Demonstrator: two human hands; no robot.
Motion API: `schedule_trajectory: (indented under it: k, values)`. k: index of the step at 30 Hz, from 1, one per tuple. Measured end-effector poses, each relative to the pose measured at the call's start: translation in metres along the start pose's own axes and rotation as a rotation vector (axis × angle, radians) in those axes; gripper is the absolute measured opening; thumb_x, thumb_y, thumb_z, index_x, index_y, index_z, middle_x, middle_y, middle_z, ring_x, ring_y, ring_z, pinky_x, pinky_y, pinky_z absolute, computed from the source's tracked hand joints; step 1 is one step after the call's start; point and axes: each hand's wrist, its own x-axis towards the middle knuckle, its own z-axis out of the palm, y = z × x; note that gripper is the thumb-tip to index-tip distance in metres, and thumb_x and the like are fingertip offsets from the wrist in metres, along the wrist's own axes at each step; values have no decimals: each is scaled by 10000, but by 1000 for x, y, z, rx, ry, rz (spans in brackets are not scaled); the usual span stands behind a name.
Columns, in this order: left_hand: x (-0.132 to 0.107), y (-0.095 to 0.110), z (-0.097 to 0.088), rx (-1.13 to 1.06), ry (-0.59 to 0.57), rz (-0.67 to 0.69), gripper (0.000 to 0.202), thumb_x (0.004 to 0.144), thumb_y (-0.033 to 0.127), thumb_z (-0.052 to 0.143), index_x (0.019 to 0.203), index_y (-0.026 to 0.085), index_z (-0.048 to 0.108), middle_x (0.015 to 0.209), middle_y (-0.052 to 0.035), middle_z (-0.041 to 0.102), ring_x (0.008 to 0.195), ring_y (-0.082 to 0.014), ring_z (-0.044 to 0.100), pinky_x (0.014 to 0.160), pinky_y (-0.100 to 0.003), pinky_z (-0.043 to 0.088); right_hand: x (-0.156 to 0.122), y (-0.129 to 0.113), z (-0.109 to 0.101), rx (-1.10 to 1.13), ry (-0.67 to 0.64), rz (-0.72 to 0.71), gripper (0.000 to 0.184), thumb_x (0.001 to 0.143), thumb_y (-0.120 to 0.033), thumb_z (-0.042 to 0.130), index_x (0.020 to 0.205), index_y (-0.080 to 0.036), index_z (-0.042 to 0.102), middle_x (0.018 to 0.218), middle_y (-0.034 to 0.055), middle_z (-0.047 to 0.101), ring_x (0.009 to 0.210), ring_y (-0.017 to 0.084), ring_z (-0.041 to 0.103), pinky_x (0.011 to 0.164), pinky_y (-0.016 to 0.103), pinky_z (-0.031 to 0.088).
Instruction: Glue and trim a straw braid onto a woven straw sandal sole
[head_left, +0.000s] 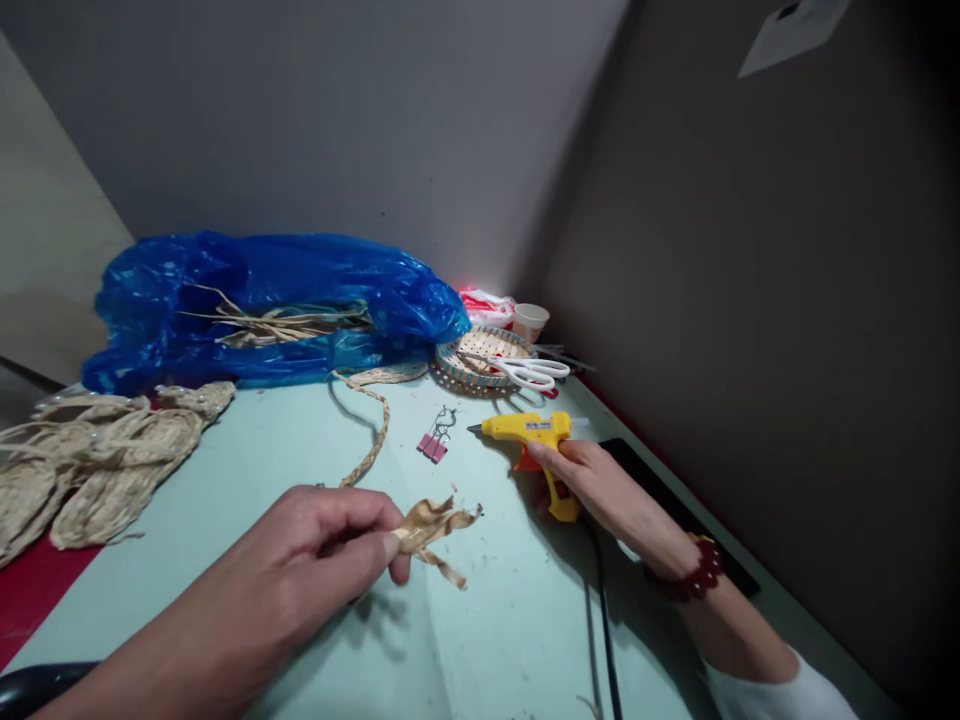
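Note:
My left hand [315,555] is closed in a pinch, thumb over fingers, on the frayed end of a dried-fibre braid [435,525]. Loose, curled strands stick out to the right of the thumb. Beyond that hand the braid's plaited length [373,450] curves away over the table. My right hand [600,490] is closed on a yellow glue gun [529,428] by its handle and trigger area, the fingers partly hidden behind it. Its nozzle points left, and a clear glue stick shows at its back. A pair of pink binder clips [433,447] lies just left of the nozzle.
A blue plastic bag [300,265] with dried strands spreads along the back. Woven straw slippers [127,470] lie at left. White-handled scissors [536,372] rest on a round basket [480,345] near a paper cup [530,320]. A black cord [606,620] runs toward me beside a dark flat object [675,510].

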Motion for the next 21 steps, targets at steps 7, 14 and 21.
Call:
schedule_trajectory:
  k: [7,14,21]
  values:
    - [10,-13,12,60,-68,28,367,782,510,499,655,216,678,667,-26,599,703,-233,539,633,-311,351,-21,-12,-3,-564,333,-167,422,866,-401,580,506,-235,434,509,-14,342,478,155,294,564,326,172]
    - [15,-15,19,144,-140,2,323,838,458,485,643,222,590,642,21,510,657,-190,488,589,-266,365,-45,-42,23,-195,-99,-601,167,936,-357,621,958,-201,674,939,20,677,918,180,608,857,306,423]
    - [20,-17,22,190,-207,-32,306,853,437,438,653,227,534,658,21,490,678,-186,465,606,-273,363,-50,-37,37,-255,-139,-691,80,923,-158,600,915,-159,680,860,25,639,854,178,568,816,348,432]
